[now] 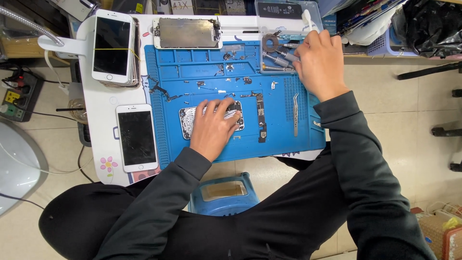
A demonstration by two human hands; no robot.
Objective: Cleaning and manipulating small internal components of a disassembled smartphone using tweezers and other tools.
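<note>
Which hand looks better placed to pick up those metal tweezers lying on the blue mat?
Probably the right hand. It is up among the tools, on the same side as the tweezers. The left hand is pressed flat on the opened phone shell, apparently steadying it.

Dark charcoal long sleeves, black trousers

both arms wear dark long sleeves and reach forward from the body, bent at the elbows; the left hand (213,126) lies palm down, fingers spread and slightly curled, pressing flat with the wrist straight and low; the right hand (320,62) stretches further out and higher in view, back of the hand up, fingers curled under in a closed grip so the fingertips are hidden; the right forearm angles inward; the two hands are well apart
</note>
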